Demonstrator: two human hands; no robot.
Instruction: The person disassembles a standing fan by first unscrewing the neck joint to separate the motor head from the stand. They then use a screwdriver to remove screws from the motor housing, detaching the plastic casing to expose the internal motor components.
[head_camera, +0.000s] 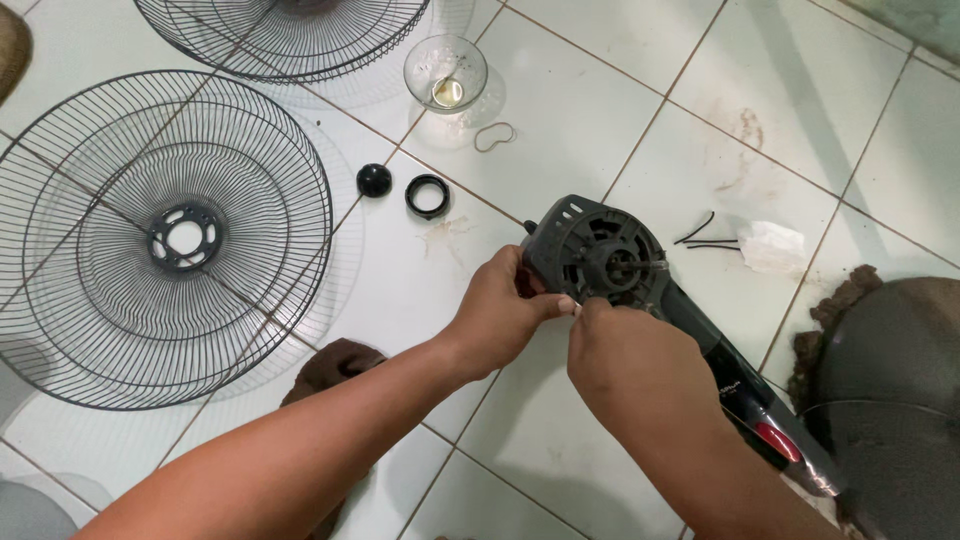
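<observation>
Your left hand and right hand meet fingertip to fingertip, both grips curled closed, bare forearms reaching forward from below.

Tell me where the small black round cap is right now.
In the head view, the small black round cap lies on the white tiled floor, upper centre-left, just left of the black ring and right of the large wire fan guard.

Open tile above motor housing; left blocked by fan grille, cap, ring, glass bowl.
</observation>
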